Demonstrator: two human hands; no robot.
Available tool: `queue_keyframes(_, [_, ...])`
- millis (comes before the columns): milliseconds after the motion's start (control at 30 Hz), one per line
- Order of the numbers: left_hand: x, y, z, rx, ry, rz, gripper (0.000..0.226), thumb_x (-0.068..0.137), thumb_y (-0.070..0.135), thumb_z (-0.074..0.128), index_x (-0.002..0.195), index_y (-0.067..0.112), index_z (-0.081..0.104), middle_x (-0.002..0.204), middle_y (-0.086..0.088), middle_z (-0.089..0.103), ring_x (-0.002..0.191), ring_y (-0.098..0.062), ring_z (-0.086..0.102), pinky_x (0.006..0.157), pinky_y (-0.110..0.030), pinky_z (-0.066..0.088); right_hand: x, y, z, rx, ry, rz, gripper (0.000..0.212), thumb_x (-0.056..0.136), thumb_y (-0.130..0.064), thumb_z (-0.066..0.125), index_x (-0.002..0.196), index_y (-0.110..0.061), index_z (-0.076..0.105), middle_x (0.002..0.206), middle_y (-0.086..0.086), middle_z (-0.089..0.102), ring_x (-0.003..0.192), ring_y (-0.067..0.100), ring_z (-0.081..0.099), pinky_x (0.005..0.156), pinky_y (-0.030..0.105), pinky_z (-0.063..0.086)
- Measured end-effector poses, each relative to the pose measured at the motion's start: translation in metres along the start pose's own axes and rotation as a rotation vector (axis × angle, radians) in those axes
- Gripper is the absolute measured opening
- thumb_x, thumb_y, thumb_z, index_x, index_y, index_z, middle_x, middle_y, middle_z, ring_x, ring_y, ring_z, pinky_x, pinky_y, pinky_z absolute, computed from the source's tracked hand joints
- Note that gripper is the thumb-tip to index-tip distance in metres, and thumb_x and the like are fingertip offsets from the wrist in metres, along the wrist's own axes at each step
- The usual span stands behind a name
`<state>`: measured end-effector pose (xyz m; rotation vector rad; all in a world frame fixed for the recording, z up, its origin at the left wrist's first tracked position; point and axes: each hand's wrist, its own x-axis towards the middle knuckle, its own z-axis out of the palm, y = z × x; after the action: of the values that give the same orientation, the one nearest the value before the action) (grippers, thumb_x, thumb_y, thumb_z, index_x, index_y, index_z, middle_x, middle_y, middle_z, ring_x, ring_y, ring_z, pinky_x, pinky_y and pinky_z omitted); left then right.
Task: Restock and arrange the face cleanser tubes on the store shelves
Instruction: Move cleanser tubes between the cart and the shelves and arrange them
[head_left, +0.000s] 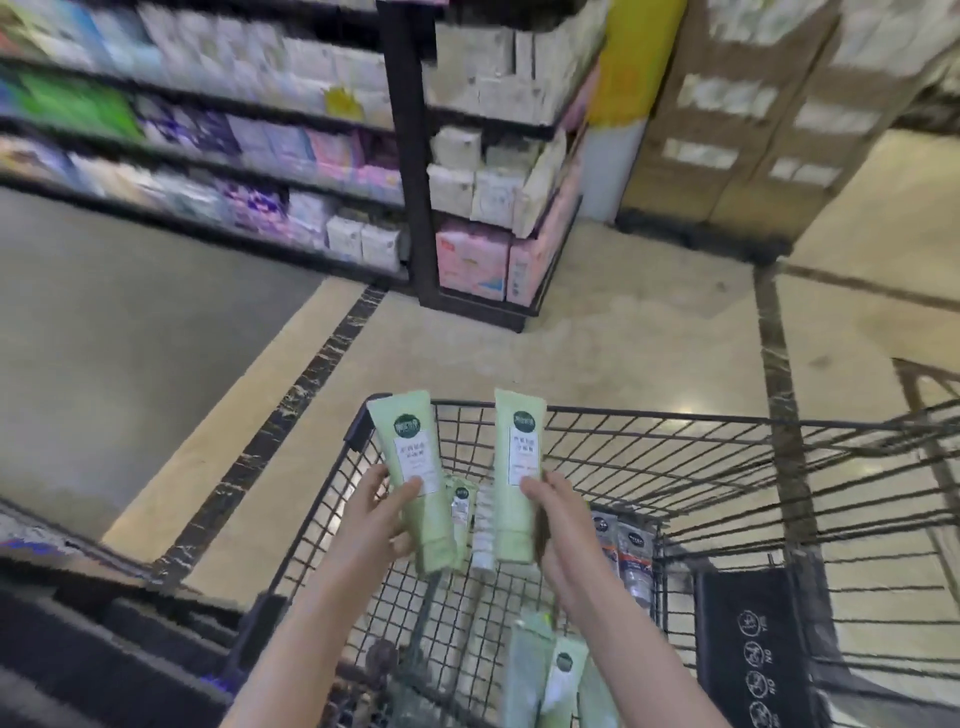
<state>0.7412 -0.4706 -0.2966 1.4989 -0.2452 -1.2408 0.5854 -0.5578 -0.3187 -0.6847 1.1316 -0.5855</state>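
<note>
Above the cart (597, 415), two green tubes are held upright, one in each hand. The left hand (382, 512) has its fingers curled round the left tube (413, 457); the right hand (558, 512) pinches the right tube (519, 467) with thumb across the label. More tubes (550, 670) lie in the cart. Fetching stock seems in hand; carrying it to the shelves (208, 124) is judged next.

open floor (623, 338) ahead, cart wire walls (675, 467) around
</note>
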Motion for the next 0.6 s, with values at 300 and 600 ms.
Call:
queue_keyframes(300, [-0.117,0.033,0.026,-0.165,0.113,0.244,0.032,0.091,0.003,0.051,0.118,0.019,0.047,0.104,-0.006,0.065,0.093,-0.024,0.066,0.072,-0.037,0.055,-0.099,-0.057,0.007,-0.020,-0.258,-0.226,0.037,0.088,-0.014,0.060,0.124,-0.009,0.052,0.108,0.012,0.066,0.079,0.017,0.063,0.060,0.029,0.054])
queue_keyframes(600, [-0.242,0.026,0.031,-0.220,0.336,0.568,0.023,0.090,0.004,0.054,0.111,0.013,0.049,0.100,-0.002,0.064,0.094,-0.024,0.062,0.073,-0.034,0.052,-0.203,-0.074,0.005,-0.100,-0.541,-0.353,0.040,0.087,-0.015,0.062,0.125,-0.013,0.047,0.112,0.010,0.064,0.089,0.022,0.067,0.070,0.032,0.058])
